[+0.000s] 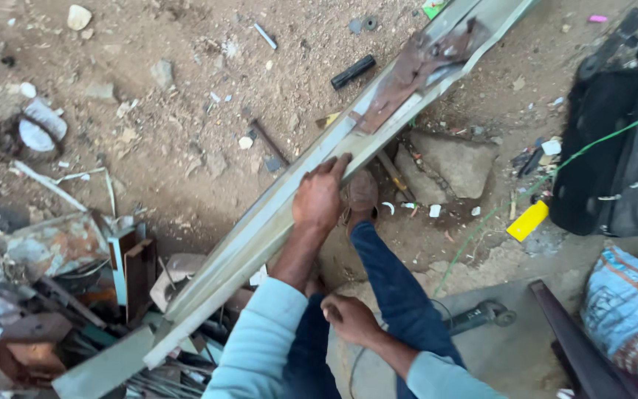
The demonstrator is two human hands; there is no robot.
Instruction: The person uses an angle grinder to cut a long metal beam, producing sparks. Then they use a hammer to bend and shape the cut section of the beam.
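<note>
A long, pale grey-green metal channel [289, 214] runs slantwise across the view, from a heap of scrap metal [60, 310] at lower left up to the top right, where a rusty brown plate [415, 70] is fixed to it. It is propped above dusty ground, passing over a large flat stone [452, 159]. The left hand [320, 196] lies palm down on the channel near its middle, fingers spread along the edge, pressing it steady. The right hand [348, 319] is closed in a loose fist by the person's knee; whether it holds anything cannot be told. A foot in a brown shoe [362, 193] sits just under the channel beside the left hand. An angle grinder [481, 316] lies on a concrete slab to the right, near the right hand but apart from it. Judging by this, the channel is being braced in place, and any next move calls for keeping it firmly pinned. A yellow block [527, 220], a black bag [614, 133] and a black cylinder [353, 72] lie farther off.
</note>
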